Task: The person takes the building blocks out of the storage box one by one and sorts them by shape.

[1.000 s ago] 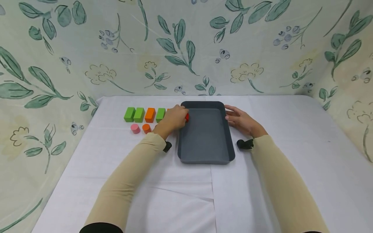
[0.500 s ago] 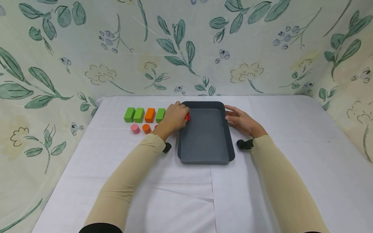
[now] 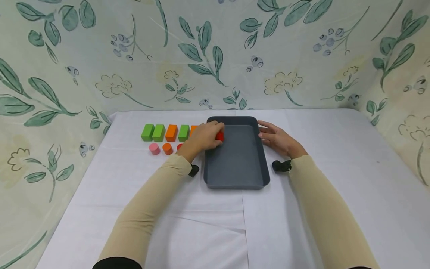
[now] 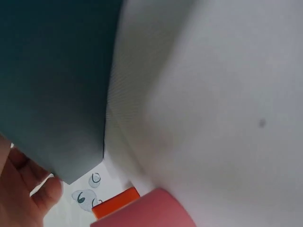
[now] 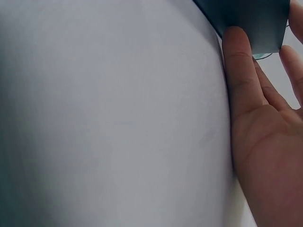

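A dark grey tray (image 3: 235,181) lies at the middle of the white-covered table. My left hand (image 3: 205,136) reaches over the tray's left rim at its far corner and pinches a small red block (image 3: 220,136) above the tray floor. My right hand (image 3: 275,138) lies open against the tray's right outer wall, its fingers (image 5: 241,71) touching the tray corner (image 5: 258,21) in the right wrist view. The left wrist view shows the tray wall (image 4: 52,85), a pink cylinder (image 4: 147,213) and an orange block (image 4: 116,202).
Left of the tray stands a row of blocks: two green (image 3: 152,132), one orange (image 3: 171,132), one green (image 3: 183,132), another orange (image 3: 193,130). In front of them sit a pink cylinder (image 3: 154,148), an orange cylinder (image 3: 167,148) and a red piece (image 3: 179,146). Floral cloth walls enclose the table.
My left hand has carried the red block rightward, from the tray's left rim to over its floor. The right hand has stayed put.
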{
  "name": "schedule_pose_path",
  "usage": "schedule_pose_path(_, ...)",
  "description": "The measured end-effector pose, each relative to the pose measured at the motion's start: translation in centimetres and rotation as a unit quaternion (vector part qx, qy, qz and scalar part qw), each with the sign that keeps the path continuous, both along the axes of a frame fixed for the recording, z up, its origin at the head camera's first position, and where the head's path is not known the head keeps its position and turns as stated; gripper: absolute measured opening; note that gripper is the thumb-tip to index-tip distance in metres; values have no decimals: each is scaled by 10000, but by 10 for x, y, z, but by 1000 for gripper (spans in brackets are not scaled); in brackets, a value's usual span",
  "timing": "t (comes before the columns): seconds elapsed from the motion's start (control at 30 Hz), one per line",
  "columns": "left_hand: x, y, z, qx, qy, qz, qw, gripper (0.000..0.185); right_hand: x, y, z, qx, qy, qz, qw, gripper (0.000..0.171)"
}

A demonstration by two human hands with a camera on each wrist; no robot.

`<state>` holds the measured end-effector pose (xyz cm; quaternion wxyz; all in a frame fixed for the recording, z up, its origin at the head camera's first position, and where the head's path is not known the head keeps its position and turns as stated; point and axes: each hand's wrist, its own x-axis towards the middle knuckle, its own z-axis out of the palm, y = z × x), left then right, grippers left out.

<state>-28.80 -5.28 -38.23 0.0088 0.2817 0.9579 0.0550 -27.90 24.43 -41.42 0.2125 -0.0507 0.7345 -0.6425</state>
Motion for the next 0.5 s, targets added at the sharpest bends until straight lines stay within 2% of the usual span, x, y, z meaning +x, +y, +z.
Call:
schedule_pose_path(0.17, 0, -1, -5, -197, 289, -145, 9993, 37, -1, 0, -1, 3, 2, 21, 10000, 73)
schedule_pose_path(0.27, -1, -1, -7, -162, 331, -223, 9991, 34, -1, 0, -1, 1, 2, 5, 10000, 73)
schedule_pose_path(0.4, 0, -2, -7, 31, 364, -197, 9991, 29, -1, 0, -1, -3, -20, -28, 10000, 73)
schedule_pose_path(0.5, 1, -3, -5, 391, 240, -107, 9989, 29, -1, 0, -1, -5, -39, -36, 10000, 73)
